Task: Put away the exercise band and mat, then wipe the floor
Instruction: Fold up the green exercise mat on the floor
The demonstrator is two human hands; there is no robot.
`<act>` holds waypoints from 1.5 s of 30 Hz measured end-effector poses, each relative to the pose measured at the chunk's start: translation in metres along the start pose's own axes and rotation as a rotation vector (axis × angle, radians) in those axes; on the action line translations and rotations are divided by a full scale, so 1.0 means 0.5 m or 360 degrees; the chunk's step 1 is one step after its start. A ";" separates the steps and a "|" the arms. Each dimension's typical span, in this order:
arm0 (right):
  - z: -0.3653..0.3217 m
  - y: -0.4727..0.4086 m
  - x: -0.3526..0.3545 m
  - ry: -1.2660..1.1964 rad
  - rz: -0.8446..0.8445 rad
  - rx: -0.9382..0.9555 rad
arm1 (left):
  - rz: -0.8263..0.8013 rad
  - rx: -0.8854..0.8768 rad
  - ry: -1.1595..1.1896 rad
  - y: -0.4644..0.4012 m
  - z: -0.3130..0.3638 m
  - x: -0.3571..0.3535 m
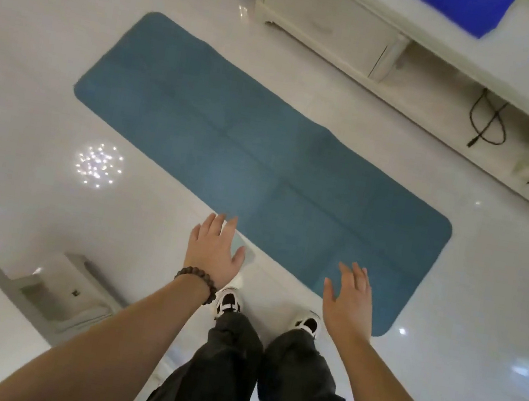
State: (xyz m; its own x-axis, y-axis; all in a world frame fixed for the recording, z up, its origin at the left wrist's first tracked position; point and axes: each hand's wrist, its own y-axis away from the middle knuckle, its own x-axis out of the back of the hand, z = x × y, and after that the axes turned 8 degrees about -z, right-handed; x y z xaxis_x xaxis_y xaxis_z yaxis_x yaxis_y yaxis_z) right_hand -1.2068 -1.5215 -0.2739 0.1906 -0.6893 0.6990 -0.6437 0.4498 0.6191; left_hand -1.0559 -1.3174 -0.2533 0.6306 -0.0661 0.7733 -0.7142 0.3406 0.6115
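I am standing with my dark trouser legs [263, 373] and white shoes [229, 303] closest below me, and I am reaching both arms forward and down. My left hand [215, 249], above a beaded bracelet [196, 281] on the wrist, is spreading wide with straight fingers and holding nothing; my right hand [349, 298] is doing the same, palm down and empty.

Just beyond my fingertips the blue mat [247, 149] is lying flat and unrolled on the glossy white floor [34, 181]. Its near long edge is running just ahead of my left hand, and its near rounded end is sitting under and to the right of my right hand. Whether either hand is touching it yet, I cannot tell.

I am judging it as light, soft and floppy, with shallow creases across it, so it should roll easily. I am thinking the short end by my right hand is the place to take hold, with both hands across its width.

Farther off, a white cabinet [326, 19] is standing beyond the mat's far side. I am not seeing the exercise band anywhere.
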 end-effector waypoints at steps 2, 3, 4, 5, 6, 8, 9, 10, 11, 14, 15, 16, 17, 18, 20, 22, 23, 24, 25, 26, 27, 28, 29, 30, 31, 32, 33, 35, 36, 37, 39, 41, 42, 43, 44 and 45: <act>0.010 -0.018 -0.028 -0.0003 -0.0010 -0.0057 | -0.0034 -0.0050 -0.0032 -0.035 -0.006 -0.020; 0.019 -0.031 -0.043 -0.0003 -0.0011 -0.0080 | -0.0047 -0.0070 -0.0047 -0.056 -0.007 -0.033; 0.030 -0.049 -0.059 -0.0008 -0.0008 -0.0092 | -0.0053 -0.0088 -0.0057 -0.080 -0.007 -0.049; 0.044 -0.070 -0.076 -0.0013 -0.0005 -0.0097 | -0.0057 -0.0104 -0.0063 -0.107 -0.007 -0.067; 0.059 -0.094 -0.094 -0.0015 -0.0007 -0.0101 | -0.0063 -0.0119 -0.0072 -0.137 -0.005 -0.088; 0.095 -0.153 -0.138 -0.0012 -0.0013 -0.0121 | -0.0076 -0.0160 -0.0115 -0.204 -0.001 -0.140; 0.116 -0.183 -0.162 -0.0013 -0.0017 -0.0138 | -0.0089 -0.0185 -0.0150 -0.239 0.001 -0.169; 0.138 -0.214 -0.187 -0.0016 -0.0015 -0.0149 | -0.0097 -0.0212 -0.0190 -0.273 0.005 -0.201; 0.161 -0.247 -0.213 -0.0014 -0.0006 -0.0147 | -0.0101 -0.0242 -0.0232 -0.309 0.008 -0.237; 0.232 -0.355 -0.291 0.0012 -0.0003 -0.0126 | -0.0151 -0.0340 -0.0321 -0.419 0.017 -0.357; 0.256 -0.392 -0.318 0.0019 -0.0001 -0.0106 | -0.0172 -0.0365 -0.0345 -0.455 0.018 -0.400; 0.282 -0.428 -0.346 0.0028 0.0005 -0.0077 | -0.0194 -0.0382 -0.0369 -0.490 0.017 -0.445; 0.306 -0.464 -0.373 0.0037 0.0014 -0.0049 | -0.0216 -0.0394 -0.0394 -0.524 0.016 -0.489; 0.331 -0.500 -0.401 0.0052 0.0023 -0.0024 | -0.0233 -0.0401 -0.0412 -0.557 0.015 -0.532; 0.377 -0.571 -0.455 0.0097 0.0027 0.0029 | -0.0271 -0.0418 -0.0430 -0.622 0.014 -0.618; 0.420 -0.635 -0.506 0.0153 0.0014 0.0098 | -0.0315 -0.0471 -0.0446 -0.683 0.011 -0.700; 0.438 -0.664 -0.531 0.0188 0.0007 0.0140 | -0.0328 -0.0506 -0.0461 -0.710 0.009 -0.739; 0.456 -0.691 -0.554 0.0225 -0.0005 0.0179 | -0.0345 -0.0546 -0.0478 -0.734 0.006 -0.774; 0.471 -0.715 -0.576 0.0265 -0.0024 0.0210 | -0.0367 -0.0590 -0.0502 -0.756 0.004 -0.807; 0.484 -0.736 -0.598 0.0310 -0.0050 0.0237 | -0.0396 -0.0636 -0.0536 -0.776 0.002 -0.836; 0.494 -0.755 -0.619 0.0358 -0.0079 0.0262 | -0.0431 -0.0682 -0.0585 -0.792 -0.001 -0.864; 0.503 -0.772 -0.639 0.0400 -0.0105 0.0284 | -0.0471 -0.0724 -0.0653 -0.805 -0.004 -0.891; 0.509 -0.785 -0.657 0.0431 -0.0125 0.0300 | -0.0508 -0.0760 -0.0728 -0.815 -0.009 -0.914; 0.513 -0.798 -0.674 0.0454 -0.0146 0.0303 | -0.0530 -0.0785 -0.0800 -0.825 -0.013 -0.935; 0.515 -0.808 -0.689 0.0476 -0.0185 0.0293 | -0.0538 -0.0792 -0.0865 -0.833 -0.020 -0.954; 0.517 -0.816 -0.704 0.0498 -0.0246 0.0275 | -0.0529 -0.0791 -0.0911 -0.840 -0.028 -0.968; 0.518 -0.822 -0.716 0.0528 -0.0312 0.0251 | -0.0506 -0.0798 -0.0935 -0.846 -0.036 -0.978; 0.521 -0.826 -0.735 0.0635 -0.0396 0.0211 | -0.0456 -0.0828 -0.0927 -0.853 -0.047 -0.986; 0.522 -0.827 -0.741 0.0688 -0.0411 0.0200 | -0.0446 -0.0844 -0.0918 -0.856 -0.052 -0.986; 0.521 -0.826 -0.744 0.0727 -0.0418 0.0193 | -0.0442 -0.0859 -0.0912 -0.859 -0.054 -0.983; 0.519 -0.825 -0.742 0.0730 -0.0427 0.0180 | -0.0441 -0.0887 -0.0910 -0.858 -0.052 -0.979; 0.511 -0.823 -0.735 0.0669 -0.0459 0.0163 | -0.0447 -0.0911 -0.0958 -0.852 -0.051 -0.982; 0.506 -0.821 -0.731 0.0632 -0.0478 0.0160 | -0.0447 -0.0913 -0.0965 -0.850 -0.053 -0.984; 0.501 -0.819 -0.730 0.0599 -0.0495 0.0165 | -0.0432 -0.0918 -0.0919 -0.849 -0.058 -0.984; 0.494 -0.814 -0.729 0.0578 -0.0522 0.0181 | -0.0393 -0.0930 -0.0848 -0.846 -0.062 -0.981; 0.484 -0.808 -0.729 0.0589 -0.0556 0.0214 | -0.0270 -0.0985 -0.0792 -0.844 -0.062 -0.980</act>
State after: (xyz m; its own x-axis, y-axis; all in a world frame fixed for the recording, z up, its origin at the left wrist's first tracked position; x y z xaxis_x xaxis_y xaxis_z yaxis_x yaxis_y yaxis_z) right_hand -1.1958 -1.5894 -0.8654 0.6443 -0.5272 0.5540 -0.5799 0.1355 0.8034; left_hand -1.0538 -1.3996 -0.8956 0.4020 -0.5232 0.7515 -0.2316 0.7359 0.6362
